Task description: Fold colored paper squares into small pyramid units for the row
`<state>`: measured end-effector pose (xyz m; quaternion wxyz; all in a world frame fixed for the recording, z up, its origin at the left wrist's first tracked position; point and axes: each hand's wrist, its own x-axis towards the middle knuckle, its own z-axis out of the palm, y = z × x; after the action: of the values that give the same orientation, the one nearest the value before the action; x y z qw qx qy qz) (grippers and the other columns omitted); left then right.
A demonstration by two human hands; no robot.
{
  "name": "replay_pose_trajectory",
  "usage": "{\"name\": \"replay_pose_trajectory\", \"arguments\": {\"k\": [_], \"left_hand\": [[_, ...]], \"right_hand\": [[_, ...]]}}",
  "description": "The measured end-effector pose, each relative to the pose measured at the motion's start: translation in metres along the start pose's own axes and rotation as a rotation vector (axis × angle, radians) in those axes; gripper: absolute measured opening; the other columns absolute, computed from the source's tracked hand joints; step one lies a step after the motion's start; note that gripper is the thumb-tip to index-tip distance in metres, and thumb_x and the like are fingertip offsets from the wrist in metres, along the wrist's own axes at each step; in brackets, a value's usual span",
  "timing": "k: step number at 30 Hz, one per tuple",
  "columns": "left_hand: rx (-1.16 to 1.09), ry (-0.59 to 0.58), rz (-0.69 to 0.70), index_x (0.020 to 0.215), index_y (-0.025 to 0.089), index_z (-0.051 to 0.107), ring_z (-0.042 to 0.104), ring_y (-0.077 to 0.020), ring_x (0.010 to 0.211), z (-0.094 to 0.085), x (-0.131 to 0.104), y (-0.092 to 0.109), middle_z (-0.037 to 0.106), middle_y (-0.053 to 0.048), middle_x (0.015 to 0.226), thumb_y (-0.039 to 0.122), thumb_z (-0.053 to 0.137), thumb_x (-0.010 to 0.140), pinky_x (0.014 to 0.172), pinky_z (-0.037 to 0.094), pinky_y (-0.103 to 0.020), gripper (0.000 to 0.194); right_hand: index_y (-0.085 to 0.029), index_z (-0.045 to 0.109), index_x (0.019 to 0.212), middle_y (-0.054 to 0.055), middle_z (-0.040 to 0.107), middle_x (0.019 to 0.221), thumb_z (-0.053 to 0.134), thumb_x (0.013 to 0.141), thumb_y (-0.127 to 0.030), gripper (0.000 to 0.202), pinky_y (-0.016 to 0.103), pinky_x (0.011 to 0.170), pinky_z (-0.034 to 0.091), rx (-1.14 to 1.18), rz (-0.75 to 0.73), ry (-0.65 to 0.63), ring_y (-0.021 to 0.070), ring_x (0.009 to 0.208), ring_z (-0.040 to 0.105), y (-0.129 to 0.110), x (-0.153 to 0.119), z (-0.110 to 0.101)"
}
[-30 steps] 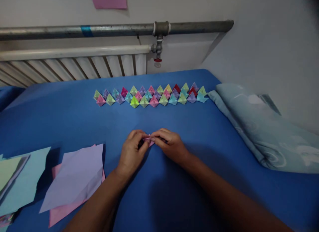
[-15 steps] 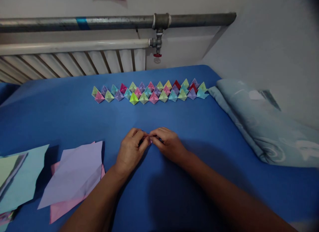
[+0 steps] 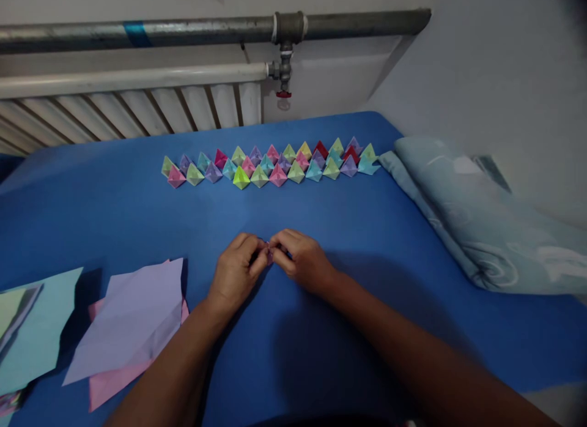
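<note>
Between my fingertips is a small pinkish-purple piece of paper [image 3: 269, 254], mostly hidden by the fingers. My left hand [image 3: 239, 265] pinches it from the left, and my right hand [image 3: 300, 259] pinches it from the right, thumbs and forefingers nearly meeting. Beyond the hands, several folded paper shapes [image 3: 277, 175] in pink, green, purple, blue, yellow and red stand in close rows on the blue surface [image 3: 293, 216].
Purple and pink sheets [image 3: 132, 317] lie left of my left forearm. Light blue and green sheets [image 3: 41, 335] are at the far left. A rolled grey-green cloth [image 3: 477, 231] lies at the right. Behind are a radiator [image 3: 160, 112] and a metal pipe [image 3: 206, 32].
The view has shifted slightly, so the background sits a little higher and further left. The fingertips have parted a little, and more of the small paper shows between them.
</note>
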<state>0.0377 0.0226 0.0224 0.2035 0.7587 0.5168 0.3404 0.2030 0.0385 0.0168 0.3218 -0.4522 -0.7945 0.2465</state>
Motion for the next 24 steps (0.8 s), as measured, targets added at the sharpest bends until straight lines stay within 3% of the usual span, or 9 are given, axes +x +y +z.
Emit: {"name": "replay_pose_trajectory", "arguments": {"k": [19,24], "left_hand": [[-0.105,0.127,-0.209,0.073,0.02,0.061,0.058,-0.0143,0.074,-0.0065,0.0014,-0.0014,0.063,0.0,0.077,0.024,0.056,0.083,0.07,0.046,-0.028,0.012],[-0.191,0.116,-0.271,0.088,0.02,0.063,0.062,-0.0151,0.077,-0.0047,-0.0007,0.0063,0.064,-0.003,0.089,0.036,0.062,0.082,0.071,0.051,-0.03,0.017]], "right_hand": [[-0.021,0.051,0.074,-0.001,0.058,0.07,0.048,0.08,-0.01,0.012,0.023,0.061,0.039,0.098,0.031,0.148,0.0108,0.063,0.051,-0.0004,-0.0041,-0.0034],[-0.021,0.052,0.076,0.0,0.059,0.072,0.047,0.08,-0.011,0.011,0.025,0.063,0.042,0.138,0.038,0.211,0.0124,0.066,0.054,-0.0039,-0.0053,-0.0045]]}}
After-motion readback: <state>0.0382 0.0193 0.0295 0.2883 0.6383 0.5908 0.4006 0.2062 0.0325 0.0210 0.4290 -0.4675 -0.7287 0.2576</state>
